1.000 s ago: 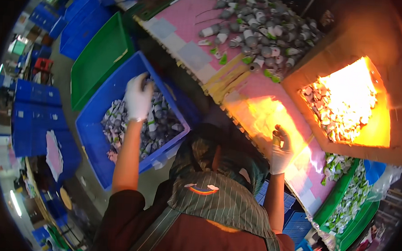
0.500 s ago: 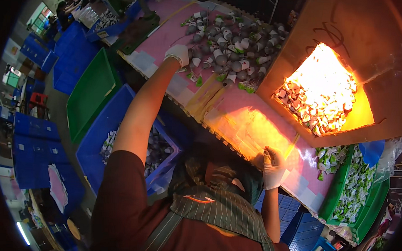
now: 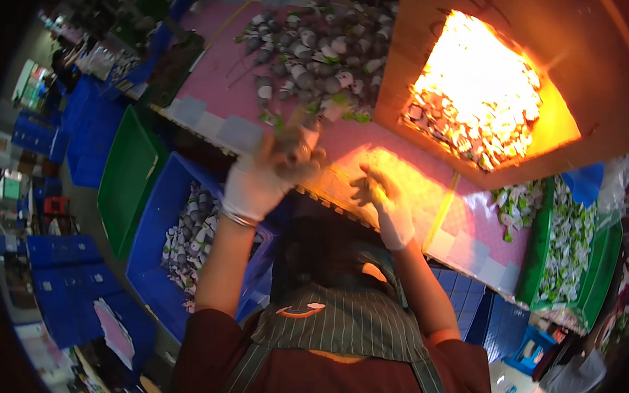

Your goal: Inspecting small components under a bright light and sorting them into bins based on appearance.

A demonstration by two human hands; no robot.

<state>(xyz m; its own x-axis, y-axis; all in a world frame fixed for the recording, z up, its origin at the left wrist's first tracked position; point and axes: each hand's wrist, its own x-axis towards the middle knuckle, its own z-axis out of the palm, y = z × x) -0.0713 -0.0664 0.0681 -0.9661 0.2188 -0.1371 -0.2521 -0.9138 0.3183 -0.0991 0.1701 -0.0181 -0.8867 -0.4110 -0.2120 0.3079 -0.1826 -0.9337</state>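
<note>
My left hand [image 3: 258, 183], in a white glove with bare fingertips, is closed around a small grey-and-white rounded piece [image 3: 305, 135]. Motion smears both, so the piece's exact kind is unclear. It is held above the near edge of the pink-topped table [image 3: 217, 85]. To the right, my right hand [image 3: 388, 207], gloved likewise, hovers by the lit patch of the tabletop with fingers curved and apart; I see nothing clearly held in it. Beyond my left hand lies a heap of similar grey-and-white pieces [image 3: 322, 51] with green tags.
A large cardboard box [image 3: 420, 152] with a brightly lit opening holds many small pieces. A blue bin [image 3: 147, 259] of grey-and-white pieces stands left, beside a green tray [image 3: 127, 179]. At right, a green crate [image 3: 536, 244] contains white-and-green bits.
My left hand has come back from the heap toward my body, carrying a grey-and-white piece. My right hand has moved up and left, its fingers spreading. The view has shifted.
</note>
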